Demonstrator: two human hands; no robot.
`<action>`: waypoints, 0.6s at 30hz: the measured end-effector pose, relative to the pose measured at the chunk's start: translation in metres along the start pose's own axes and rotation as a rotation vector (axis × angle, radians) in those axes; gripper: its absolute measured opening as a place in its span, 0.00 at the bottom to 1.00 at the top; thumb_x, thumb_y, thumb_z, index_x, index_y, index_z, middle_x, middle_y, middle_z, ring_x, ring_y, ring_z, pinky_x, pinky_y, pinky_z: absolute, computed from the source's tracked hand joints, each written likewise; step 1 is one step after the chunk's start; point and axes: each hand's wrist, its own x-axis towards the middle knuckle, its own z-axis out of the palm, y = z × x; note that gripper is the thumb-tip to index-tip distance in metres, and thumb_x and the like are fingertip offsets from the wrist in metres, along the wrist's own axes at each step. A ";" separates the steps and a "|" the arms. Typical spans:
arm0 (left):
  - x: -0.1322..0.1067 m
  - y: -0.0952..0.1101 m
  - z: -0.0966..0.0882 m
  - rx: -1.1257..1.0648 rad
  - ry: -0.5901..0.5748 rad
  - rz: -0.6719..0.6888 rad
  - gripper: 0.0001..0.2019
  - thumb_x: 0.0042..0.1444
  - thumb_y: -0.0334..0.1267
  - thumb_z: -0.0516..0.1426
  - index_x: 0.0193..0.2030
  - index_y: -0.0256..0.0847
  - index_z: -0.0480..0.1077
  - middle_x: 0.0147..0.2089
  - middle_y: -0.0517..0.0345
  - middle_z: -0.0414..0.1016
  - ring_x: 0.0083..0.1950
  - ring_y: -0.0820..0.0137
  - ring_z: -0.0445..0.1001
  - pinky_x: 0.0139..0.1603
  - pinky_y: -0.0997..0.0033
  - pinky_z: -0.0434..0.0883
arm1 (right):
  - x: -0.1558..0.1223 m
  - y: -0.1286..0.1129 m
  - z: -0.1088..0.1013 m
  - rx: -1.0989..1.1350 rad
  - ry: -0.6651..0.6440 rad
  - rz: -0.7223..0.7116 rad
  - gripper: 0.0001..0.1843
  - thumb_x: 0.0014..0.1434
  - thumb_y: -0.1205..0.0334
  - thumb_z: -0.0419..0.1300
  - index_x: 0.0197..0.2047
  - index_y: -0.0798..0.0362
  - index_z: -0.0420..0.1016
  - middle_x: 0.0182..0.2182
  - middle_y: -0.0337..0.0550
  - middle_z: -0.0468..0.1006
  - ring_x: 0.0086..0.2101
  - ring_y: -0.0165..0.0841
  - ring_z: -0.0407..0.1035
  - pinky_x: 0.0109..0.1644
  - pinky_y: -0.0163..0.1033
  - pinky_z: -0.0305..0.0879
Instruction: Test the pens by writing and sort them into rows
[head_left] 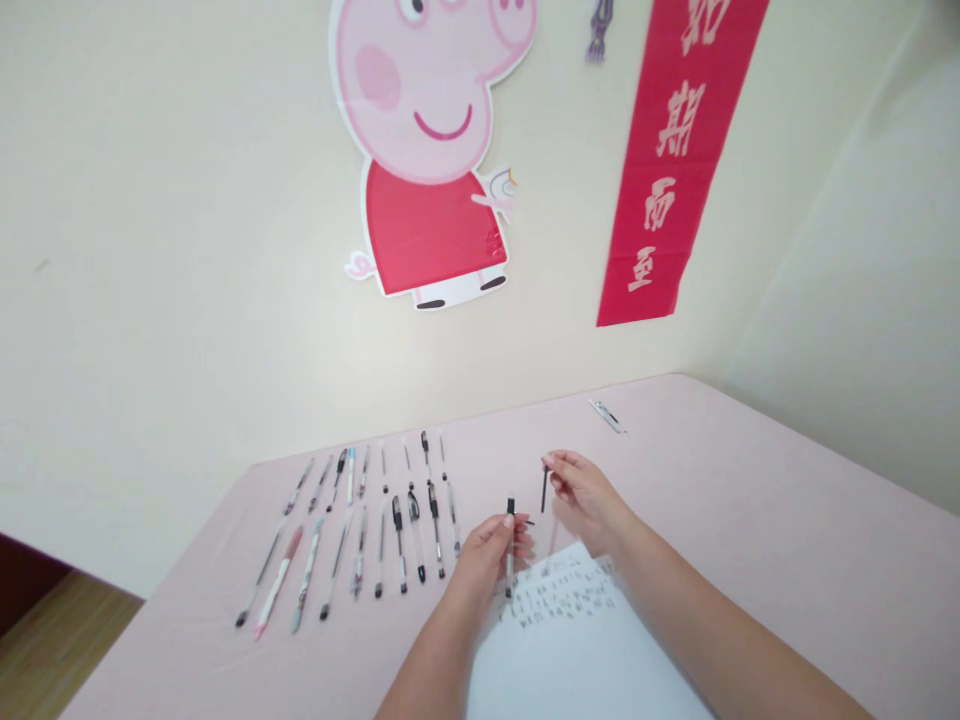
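My left hand [491,540] is closed around a slim clear pen [510,560] with a black top, held upright over the sheet's upper left corner. A small dark tip sticks out sideways beside its fingers; I cannot make out what it belongs to. Higher and to the right, my right hand [581,485] pinches the upper end of a thin black stick [544,490], which hangs down apart from the left hand's pen. Below both hands lies a white sheet of paper [570,660] with rows of dark handwriting near its top.
Several pens [397,540] lie in two rows on the pink-covered table [787,560], left of my hands. Near the wall at the back right lies a grey-white slim item [606,415]. A pig sticker [442,230] and a red banner [667,180] are on the wall.
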 end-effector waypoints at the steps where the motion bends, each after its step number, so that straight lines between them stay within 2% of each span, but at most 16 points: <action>1: 0.001 -0.001 -0.001 0.007 0.013 0.014 0.23 0.44 0.53 0.62 0.39 0.35 0.75 0.32 0.54 0.73 0.29 0.74 0.69 0.32 0.74 0.65 | -0.002 0.006 0.003 -0.050 -0.038 0.022 0.18 0.36 0.53 0.71 0.25 0.56 0.71 0.16 0.31 0.66 0.16 0.20 0.54 0.18 0.28 0.45; 5: 0.001 0.000 -0.002 0.022 0.040 0.051 0.22 0.44 0.53 0.62 0.39 0.36 0.75 0.33 0.55 0.73 0.31 0.75 0.68 0.32 0.76 0.63 | -0.008 0.021 0.009 -0.175 -0.121 0.072 0.20 0.36 0.49 0.69 0.27 0.56 0.72 0.15 0.30 0.65 0.16 0.22 0.55 0.19 0.29 0.46; 10: -0.001 0.002 0.003 0.020 0.048 -0.015 0.23 0.40 0.52 0.64 0.37 0.36 0.75 0.28 0.58 0.72 0.24 0.78 0.63 0.28 0.77 0.61 | -0.012 0.027 0.013 -0.228 -0.119 0.069 0.21 0.38 0.48 0.68 0.29 0.55 0.72 0.15 0.31 0.65 0.17 0.23 0.56 0.21 0.31 0.49; 14: -0.001 0.002 0.004 0.026 0.009 -0.020 0.22 0.37 0.50 0.66 0.36 0.35 0.74 0.25 0.61 0.68 0.23 0.79 0.61 0.27 0.78 0.59 | -0.016 0.030 0.018 -0.233 -0.137 0.056 0.21 0.38 0.48 0.67 0.29 0.55 0.72 0.16 0.32 0.66 0.17 0.23 0.56 0.21 0.31 0.50; 18: 0.000 0.001 0.003 0.033 -0.012 0.035 0.19 0.37 0.48 0.67 0.31 0.34 0.71 0.19 0.68 0.59 0.18 0.84 0.50 0.20 0.80 0.49 | -0.018 0.034 0.019 -0.278 -0.189 0.052 0.20 0.41 0.47 0.66 0.31 0.56 0.73 0.18 0.34 0.68 0.19 0.25 0.59 0.22 0.31 0.52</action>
